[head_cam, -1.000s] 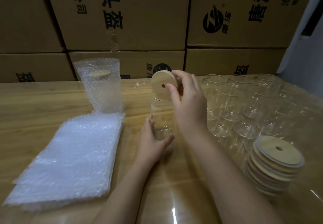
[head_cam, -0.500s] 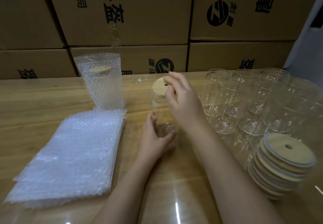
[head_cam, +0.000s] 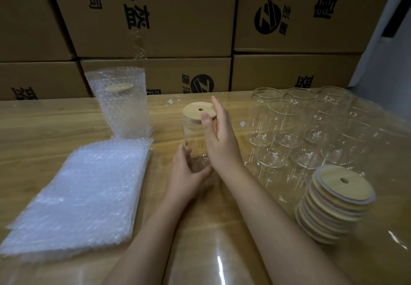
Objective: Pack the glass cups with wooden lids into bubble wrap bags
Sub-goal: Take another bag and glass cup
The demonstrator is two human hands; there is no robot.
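In the middle of the frame the left hand (head_cam: 186, 171) is wrapped around the lower part of a clear glass cup (head_cam: 195, 142), fingers behind and thumb in front, gripping it upright on the wooden table (head_cam: 44, 129). The right hand (head_cam: 220, 138) is at the cup's right side with fingers spread and loose, clasping nothing; its thumb tip touches the near right edge of the wooden lid (head_cam: 199, 111), which sits flat on the cup's mouth with its small hole facing up. Left of the cup, in the lower left of the frame, lies a flat stack of bubble wrap bags (head_cam: 77, 195). Behind that stack, toward the upper left, stands a cup already wrapped (head_cam: 121, 106) in a bubble bag, its lid faintly visible through the plastic. To the right of the hands a cluster of open, lidless glass cups (head_cam: 311, 129) stands close together. Nearer the lower right, just in front of them, is a leaning stack of wooden lids (head_cam: 333, 204). Cardboard boxes (head_cam: 178, 18) with printed characters fill the upper part of the frame behind the table.
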